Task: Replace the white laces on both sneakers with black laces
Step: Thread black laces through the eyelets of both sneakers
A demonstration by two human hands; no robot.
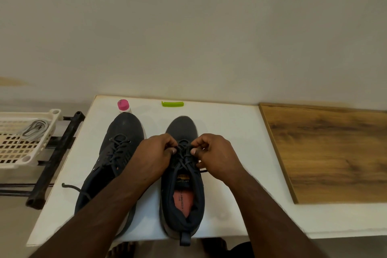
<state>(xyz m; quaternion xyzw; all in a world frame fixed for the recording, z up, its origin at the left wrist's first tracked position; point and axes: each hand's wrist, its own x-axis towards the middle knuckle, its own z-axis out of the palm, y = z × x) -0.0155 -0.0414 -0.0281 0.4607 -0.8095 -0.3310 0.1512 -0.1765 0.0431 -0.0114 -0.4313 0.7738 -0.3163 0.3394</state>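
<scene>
Black laces (184, 154) on the right sneaker (182, 176), crossed up the front, pinched on each side by both hands. Left hand (156, 156) and right hand (213, 154) curled tight on the lace, thumbs pressing near the middle rows. Right sneaker in the middle of the white worktop (230, 132), toe pointing away. Left sneaker (114, 157) just beside it, black-laced too, one lace end (69, 186) trailing loose. Looks like the last step: snugging the lace. Next, probably pull even, then tie. White laces (34, 130) off in the basket (27, 138), well apart.
</scene>
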